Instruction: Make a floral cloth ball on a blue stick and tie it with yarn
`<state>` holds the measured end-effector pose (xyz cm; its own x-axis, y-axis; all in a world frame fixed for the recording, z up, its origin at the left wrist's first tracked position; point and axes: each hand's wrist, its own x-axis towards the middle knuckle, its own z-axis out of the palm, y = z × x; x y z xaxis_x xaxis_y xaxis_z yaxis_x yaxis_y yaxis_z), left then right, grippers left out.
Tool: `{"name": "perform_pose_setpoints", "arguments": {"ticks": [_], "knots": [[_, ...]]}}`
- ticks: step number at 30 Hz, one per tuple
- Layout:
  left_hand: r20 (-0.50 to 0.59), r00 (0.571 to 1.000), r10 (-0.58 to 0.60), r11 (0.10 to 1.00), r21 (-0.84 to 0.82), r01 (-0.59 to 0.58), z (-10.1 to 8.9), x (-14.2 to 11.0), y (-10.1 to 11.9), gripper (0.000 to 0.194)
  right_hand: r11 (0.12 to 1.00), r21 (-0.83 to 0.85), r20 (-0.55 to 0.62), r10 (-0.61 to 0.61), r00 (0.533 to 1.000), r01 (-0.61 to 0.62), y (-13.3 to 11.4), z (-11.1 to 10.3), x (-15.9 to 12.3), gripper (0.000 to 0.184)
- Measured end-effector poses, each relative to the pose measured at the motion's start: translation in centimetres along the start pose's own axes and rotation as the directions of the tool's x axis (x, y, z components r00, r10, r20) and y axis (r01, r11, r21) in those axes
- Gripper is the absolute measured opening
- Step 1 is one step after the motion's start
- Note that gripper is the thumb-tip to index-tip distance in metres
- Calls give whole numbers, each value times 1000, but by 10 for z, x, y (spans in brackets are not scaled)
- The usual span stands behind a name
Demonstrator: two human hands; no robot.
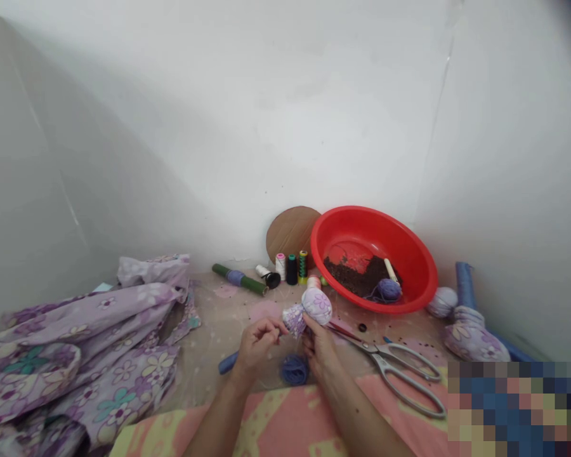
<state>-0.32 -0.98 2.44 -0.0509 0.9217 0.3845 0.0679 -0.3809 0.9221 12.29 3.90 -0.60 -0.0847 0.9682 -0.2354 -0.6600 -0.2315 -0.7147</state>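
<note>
My right hand (320, 346) grips the neck of a small stuffed pouch of lilac flowered cloth (316, 306), its round end pointing up and away. My left hand (259, 343) is pinched at the pouch's gathered frill (294, 319), fingers closed on something too fine to make out. A ball of blue-violet yarn (294, 369) lies on the floor just under both hands. Large metal scissors (394, 367) lie open to the right of my right wrist.
A red basin (412, 254) with dark filling, a yarn ball and a white stick stands at the back by the wall. Thread spools (291, 268), a green roll (240, 279) and a cardboard disc (290, 230) are beside it. Flowered cloth (76, 362) is heaped on the left; finished pouches (471, 336) lie on the right.
</note>
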Motion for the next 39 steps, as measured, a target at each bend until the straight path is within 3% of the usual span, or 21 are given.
{"name": "perform_pose_setpoints", "arguments": {"ticks": [6,11,16,22,27,30,32,35,37,39], "knots": [[-71,997,-5,986,168,17,2,5,-6,28,1000,-30,8,-3,1000,3,0,1,-2,27],[-120,992,49,942,336,-6,2,9,-14,19,999,-45,24,-13,1000,14,1,3,-4,28],[-80,993,90,881,472,-42,-3,9,-18,19,999,-49,43,-22,999,24,4,2,-4,29],[-5,994,107,853,514,-89,-7,8,-18,20,999,-37,54,-23,998,25,4,1,-3,30],[15,994,106,760,643,-91,-11,7,-14,24,999,-28,54,-21,998,23,6,-1,0,31],[-61,997,56,630,776,12,-17,7,-10,26,999,-32,45,-25,999,27,7,-2,3,30],[-167,983,77,493,863,108,-23,6,-8,28,999,-31,48,-28,998,29,7,-3,3,30],[-266,926,267,302,936,182,-32,7,-4,21,999,-19,42,-34,999,35,5,-2,1,29],[-280,863,420,264,948,179,-33,8,0,25,999,-8,40,-39,998,39,4,-1,0,29],[-270,830,488,329,938,112,-28,7,3,31,999,4,40,-44,998,44,3,0,-1,29]]}}
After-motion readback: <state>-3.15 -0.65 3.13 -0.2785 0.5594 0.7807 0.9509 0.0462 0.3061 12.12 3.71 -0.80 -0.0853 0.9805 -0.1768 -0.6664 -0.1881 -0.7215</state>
